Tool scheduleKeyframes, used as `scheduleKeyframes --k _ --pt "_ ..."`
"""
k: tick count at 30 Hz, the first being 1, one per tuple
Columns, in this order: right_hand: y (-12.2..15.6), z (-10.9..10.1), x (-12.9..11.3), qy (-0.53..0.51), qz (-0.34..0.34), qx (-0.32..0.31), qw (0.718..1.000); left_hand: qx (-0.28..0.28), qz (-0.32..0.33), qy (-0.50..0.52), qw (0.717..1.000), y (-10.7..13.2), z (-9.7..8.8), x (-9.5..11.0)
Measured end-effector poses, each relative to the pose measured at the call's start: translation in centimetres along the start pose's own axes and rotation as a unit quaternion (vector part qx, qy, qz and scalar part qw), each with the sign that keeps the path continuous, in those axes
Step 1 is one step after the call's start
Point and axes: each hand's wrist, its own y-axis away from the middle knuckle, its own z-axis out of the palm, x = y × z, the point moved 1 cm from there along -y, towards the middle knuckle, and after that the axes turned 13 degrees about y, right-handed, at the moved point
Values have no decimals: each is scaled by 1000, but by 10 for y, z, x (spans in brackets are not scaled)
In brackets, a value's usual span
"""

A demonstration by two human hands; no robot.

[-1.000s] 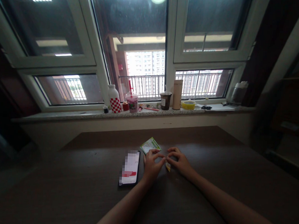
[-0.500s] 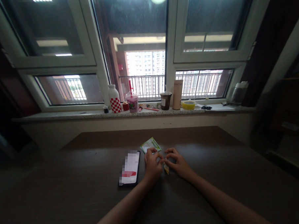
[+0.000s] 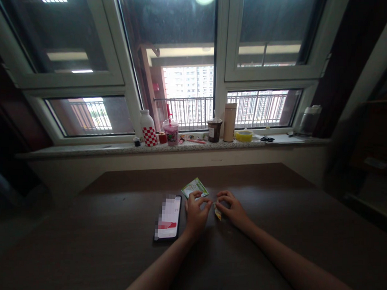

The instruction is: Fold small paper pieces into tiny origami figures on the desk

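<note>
Over the dark brown table [image 3: 112, 240], my right hand [image 3: 234, 210] pinches a small yellow and white piece [image 3: 218, 212], like folded paper or a wrapper; its exact kind is too small to tell. My left hand [image 3: 197, 215] is just left of it, thumb and forefinger brought together. Whether anything tiny sits between those fingertips cannot be made out. A flat green and white packet [image 3: 194, 187] lies beyond my left hand, whose fingers overlap its near edge. Left of that hand rests a phone [image 3: 168, 218] with its screen lit and partly blurred.
Along the windowsill [image 3: 116, 148] stand a checkered bottle [image 3: 149, 132], a pink cup with a straw [image 3: 171, 133], a dark drink cup [image 3: 214, 131], a tan flask [image 3: 229, 123], yellow tape [image 3: 244, 136] and black scissors [image 3: 267, 139]. The sill rises behind the table's far edge.
My hands have drawn slightly apart. The yellow and white piece has shifted a little to the right with my right hand, and more of it shows. Phone and packet stay put.
</note>
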Motion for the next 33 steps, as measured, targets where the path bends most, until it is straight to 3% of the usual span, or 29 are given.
scheduleKeyframes --k 33 --pt "1 3 2 36 -11 15 999 -13 14 -4 1000 1 0 -3"
